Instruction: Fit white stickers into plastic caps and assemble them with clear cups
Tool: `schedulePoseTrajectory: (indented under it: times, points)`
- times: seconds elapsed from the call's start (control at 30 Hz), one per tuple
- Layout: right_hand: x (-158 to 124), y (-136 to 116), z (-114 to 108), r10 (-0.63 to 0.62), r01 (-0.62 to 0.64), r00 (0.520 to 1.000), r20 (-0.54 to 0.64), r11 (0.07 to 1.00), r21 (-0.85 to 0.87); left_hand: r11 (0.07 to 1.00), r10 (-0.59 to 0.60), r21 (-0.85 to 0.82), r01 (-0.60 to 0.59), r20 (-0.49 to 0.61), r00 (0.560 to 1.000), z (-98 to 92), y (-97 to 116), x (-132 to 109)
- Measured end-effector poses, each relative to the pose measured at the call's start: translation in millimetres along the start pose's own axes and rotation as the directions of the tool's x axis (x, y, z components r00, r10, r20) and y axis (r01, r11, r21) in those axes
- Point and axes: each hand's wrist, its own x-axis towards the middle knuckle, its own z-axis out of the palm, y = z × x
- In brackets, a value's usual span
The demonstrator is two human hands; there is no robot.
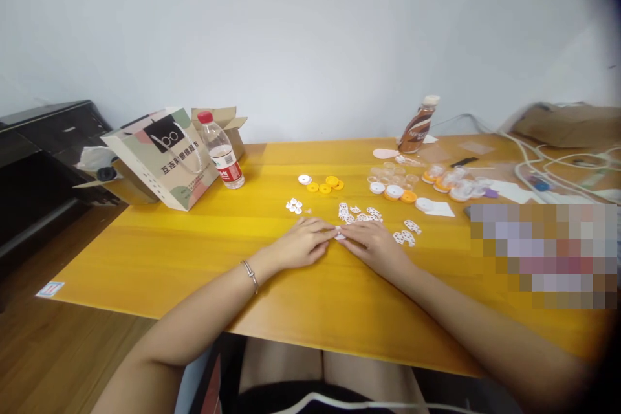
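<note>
Located near the middle of the table (194,265), just to the near side of the white openwork parts (344,209): a small white piece (339,233). Pinched from the left by the fingertips of the left hand (303,242) and from the right by the fingertips of the right hand (373,246); grip of both hands closed on the piece. Mostly covered by fingers and small in view: exact outline, and contact with the table below, not possible to tell.

Expect very low weight. Judge as probable moulded plastic: stiff, smooth, and liable to slip under uneven pressure. Treat any thin edge as fragile; avoid bending or twisting. Take hold at opposite outer edges, using thumb and index finger of each hand, with light and equal force. When pressing, press squarely, with support from the table, to prevent skidding.

Apply similar care to the openwork parts: lift by the outer rim, not by the slender webs. For the yellow discs (331,182), farther back, grasp across the rim. For the cluster of white bits (293,206), to the far left of the piece, pick up singly by fingertip.
</note>
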Motion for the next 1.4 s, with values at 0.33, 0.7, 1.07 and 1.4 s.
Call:
schedulePoseTrajectory:
  times: [0.33, 0.7, 1.07, 1.4]
  points:
    - [0, -4, -3, -0.067, 0.066, 0.998, -0.006, 0.990, -0.123, 0.995, 0.052, 0.081, -0.053, 0.010, 0.999, -0.2, -2, 0]
    - [0, -13, -6, -0.173, 0.190, 0.982, 0.080, 0.919, -0.347, 0.912, 0.147, 0.380, -0.154, 0.047, 0.988, -1.7, 10, 4]
    - [4, -22, -9, -0.156, 0.205, 0.975, 0.156, 0.898, -0.388, 0.868, 0.209, 0.442, -0.226, 0.087, 0.974, 1.1, 13, 8]
    - [4, -27, -9, -0.103, 0.162, 0.982, 0.159, 0.890, -0.426, 0.988, -0.140, 0.045, 0.145, -0.112, 0.984, 15.8, 4, 18]
